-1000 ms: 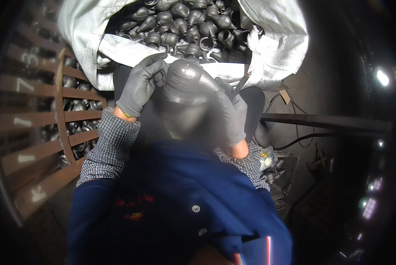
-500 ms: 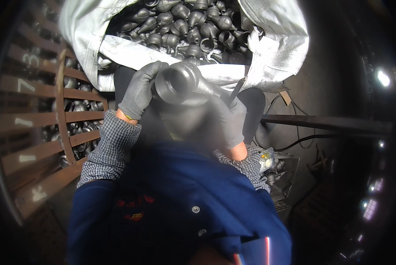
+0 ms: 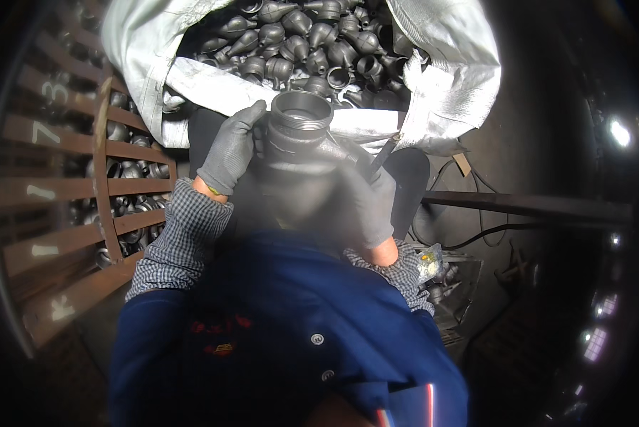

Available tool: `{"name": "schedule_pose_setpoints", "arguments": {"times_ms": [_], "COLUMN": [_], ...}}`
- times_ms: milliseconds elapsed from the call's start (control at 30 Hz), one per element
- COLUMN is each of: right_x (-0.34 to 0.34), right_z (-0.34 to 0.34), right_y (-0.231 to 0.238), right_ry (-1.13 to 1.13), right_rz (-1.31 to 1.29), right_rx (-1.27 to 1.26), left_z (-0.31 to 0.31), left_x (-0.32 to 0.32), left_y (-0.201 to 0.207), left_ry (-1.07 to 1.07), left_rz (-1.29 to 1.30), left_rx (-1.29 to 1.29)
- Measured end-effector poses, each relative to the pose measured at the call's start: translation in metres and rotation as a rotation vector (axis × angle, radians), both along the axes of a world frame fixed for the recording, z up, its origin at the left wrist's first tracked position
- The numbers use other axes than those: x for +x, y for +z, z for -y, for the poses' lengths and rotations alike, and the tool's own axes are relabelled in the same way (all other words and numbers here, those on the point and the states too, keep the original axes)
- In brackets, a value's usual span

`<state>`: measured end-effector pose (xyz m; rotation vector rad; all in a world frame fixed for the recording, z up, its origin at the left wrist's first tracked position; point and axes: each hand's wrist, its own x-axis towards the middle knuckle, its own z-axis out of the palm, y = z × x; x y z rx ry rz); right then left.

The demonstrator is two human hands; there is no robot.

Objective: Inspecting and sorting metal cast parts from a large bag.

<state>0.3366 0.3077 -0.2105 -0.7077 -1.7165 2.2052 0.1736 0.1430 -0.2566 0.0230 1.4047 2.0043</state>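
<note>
In front of my lap is a dark grey metal casting (image 3: 298,146), its wide round mouth facing up and away from me. My left hand (image 3: 228,148), in a grey glove, grips it from the left side with the thumb up near the rim. A gloved right hand (image 3: 370,203) is at the casting's right side, by its narrower end. From the right fist a dark, thin bar-shaped tool (image 3: 385,154) sticks out upward and to the right. The right fingers are partly hidden, and a hazy blur covers the area below the casting.
A large white woven sack (image 3: 447,78) full of similar grey castings (image 3: 308,35) stands just ahead. On the left is a rusty slatted metal crate (image 3: 59,186) holding more castings. At right are a metal bar (image 3: 519,202), a black cable (image 3: 494,226) and a box of parts (image 3: 462,292).
The casting has turned in my hands: its mouth faced left and toward me, and now points up and away. Both hands keep nearly the same place.
</note>
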Motion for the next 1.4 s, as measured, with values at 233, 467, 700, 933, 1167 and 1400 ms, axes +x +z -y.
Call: {"name": "schedule_pose_setpoints", "arguments": {"times_ms": [233, 467, 700, 933, 1167, 1400], "right_x": [0.001, -0.001, -0.004, -0.003, 0.001, 0.004], "right_z": [-0.001, -0.003, -0.008, -0.014, -0.015, -0.019], "right_y": [-0.002, -0.01, -0.024, -0.036, -0.052, -0.057], "right_ry": [-0.048, -0.056, -0.039, -0.009, -0.015, 0.055], "right_rz": [0.021, 0.043, -0.029, -0.119, -0.097, -0.058], "right_rx": [0.044, -0.116, -0.242, -0.4, -0.479, -0.469], "left_z": [-0.007, -0.004, -0.008, -0.01, -0.013, -0.012], "left_x": [0.004, 0.005, 0.012, 0.022, 0.029, 0.027], "left_y": [0.006, 0.019, 0.04, 0.057, 0.063, 0.057], "left_ry": [0.061, 0.039, 0.051, -0.013, -0.049, -0.05], "left_rz": [0.011, -0.09, -0.309, -0.43, -0.367, -0.387], "left_rx": [-0.022, -0.165, -0.287, -0.158, -0.119, 0.102]}}
